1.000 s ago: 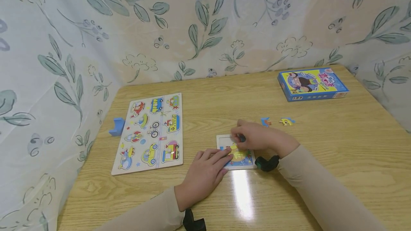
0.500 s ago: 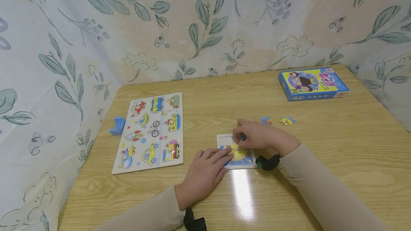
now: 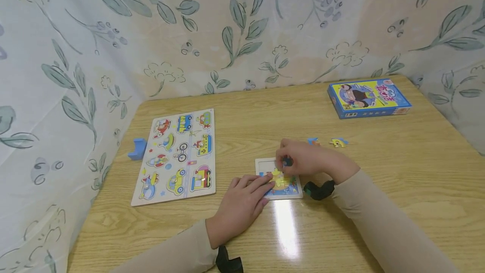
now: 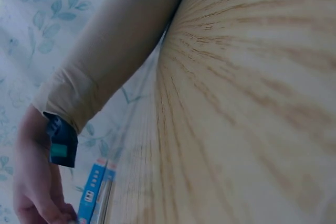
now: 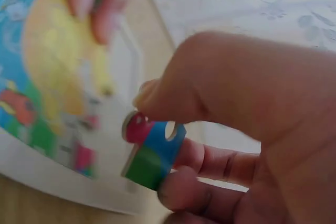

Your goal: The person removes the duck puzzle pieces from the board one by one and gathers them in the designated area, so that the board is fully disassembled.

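Note:
My right hand (image 3: 303,158) is over the upper right of a small framed jigsaw puzzle (image 3: 289,197) on the table. In the right wrist view its thumb and fingers pinch a jigsaw piece (image 5: 149,156) coloured blue, green and pink, held just off the board. The puzzle's picture is yellow and blue, with a bare strip of backing beside it. My left hand (image 3: 242,203) lies with extended fingers on the puzzle's left side, covering part of it. Two loose pieces, one blue and orange (image 3: 313,141), one yellow and blue (image 3: 338,142), lie beyond my right hand.
A peg board with vehicle pictures (image 3: 172,161) lies at the left, beside a blue plastic piece (image 3: 138,149). The blue and yellow box (image 3: 369,98) stands at the back right. Patterned cloth (image 3: 242,33) hangs behind the wooden table (image 3: 250,125).
My right wrist and forearm have shifted slightly to the right, with the fingers staying over the puzzle's upper right. The left hand stays in place on the puzzle.

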`<state>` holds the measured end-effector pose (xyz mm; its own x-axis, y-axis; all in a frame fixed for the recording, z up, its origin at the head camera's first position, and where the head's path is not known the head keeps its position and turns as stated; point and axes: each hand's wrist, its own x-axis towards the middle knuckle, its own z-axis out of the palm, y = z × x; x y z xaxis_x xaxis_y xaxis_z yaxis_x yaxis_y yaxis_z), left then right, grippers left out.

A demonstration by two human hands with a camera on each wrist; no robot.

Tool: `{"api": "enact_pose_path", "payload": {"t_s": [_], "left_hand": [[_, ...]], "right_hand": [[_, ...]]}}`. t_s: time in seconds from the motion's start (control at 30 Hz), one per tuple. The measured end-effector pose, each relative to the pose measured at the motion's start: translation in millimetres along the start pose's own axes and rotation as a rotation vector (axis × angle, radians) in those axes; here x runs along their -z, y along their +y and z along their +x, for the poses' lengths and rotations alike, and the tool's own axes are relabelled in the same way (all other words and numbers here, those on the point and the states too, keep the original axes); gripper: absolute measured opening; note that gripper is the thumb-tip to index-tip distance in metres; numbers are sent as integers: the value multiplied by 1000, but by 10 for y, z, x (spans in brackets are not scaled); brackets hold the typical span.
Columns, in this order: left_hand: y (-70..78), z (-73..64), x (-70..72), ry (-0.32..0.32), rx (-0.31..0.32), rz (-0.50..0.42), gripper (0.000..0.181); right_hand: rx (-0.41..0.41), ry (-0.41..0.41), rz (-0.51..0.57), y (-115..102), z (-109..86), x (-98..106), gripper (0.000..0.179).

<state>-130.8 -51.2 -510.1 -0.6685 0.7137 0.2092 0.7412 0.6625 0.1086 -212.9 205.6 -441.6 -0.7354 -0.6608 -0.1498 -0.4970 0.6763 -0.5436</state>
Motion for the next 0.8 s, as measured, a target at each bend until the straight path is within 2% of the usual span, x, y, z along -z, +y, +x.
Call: {"api": "enact_pose_path", "payload": {"t_s": [0.3, 0.53, 0.67, 0.8], "left_hand": [[-1, 8, 5, -14, 0, 2, 46], [24, 17, -12, -8, 4, -15, 45], [25, 21, -12, -6, 7, -24, 45], [23, 30, -26, -1, 7, -23, 46]], "right_hand": [[-83, 128, -58, 72, -320, 435, 21], [-237, 240, -95, 367, -784, 804, 20], [-318, 230, -73, 569, -982, 930, 24], [-408, 175, -54, 755, -1082, 966, 28]]}}
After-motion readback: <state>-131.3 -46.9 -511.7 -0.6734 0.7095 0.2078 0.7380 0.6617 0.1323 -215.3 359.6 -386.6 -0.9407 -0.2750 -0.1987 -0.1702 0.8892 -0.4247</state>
